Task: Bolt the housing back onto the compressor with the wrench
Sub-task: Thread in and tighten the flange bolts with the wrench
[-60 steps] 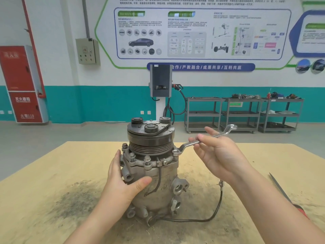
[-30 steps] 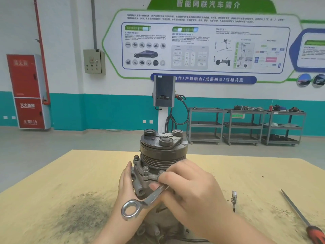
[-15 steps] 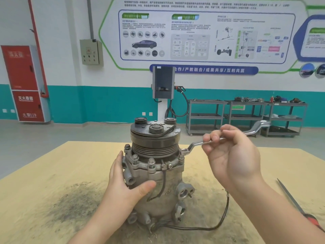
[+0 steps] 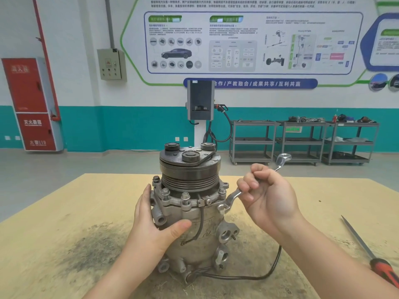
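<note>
A workshop bay with teal-banded walls and a big wall chart, and in front of it a pale wooden worktop (image 4: 313, 201) with a dark sooty patch towards its near left; the right hand (image 4: 266, 198) has its grip curled tight round the shank of the wrench (image 4: 234, 196), whose lower end sits beside the housing flange rather than clearly on a bolt, the far ring end sticking up past the knuckles; the left hand (image 4: 154, 225) has a spread grip, palm and thumb pressed flat against the body of the compressor (image 4: 194, 212), which stands upright about midway across the worktop, nearer its front edge; the housing (image 4: 172, 200) sits under the ribbed pulley with several bolts (image 4: 185, 196) standing proud. It looks a heavy, rigid casting, probably greasy, so bracing low on the body seems wise, and the slim steel wrench may slip off a bolt head if held too near its working end; a screwdriver (image 4: 380, 266) lies by the right edge; no containers are on the worktop; shelf carts (image 4: 302, 143) along the back wall carry loose parts too small to identify.
</note>
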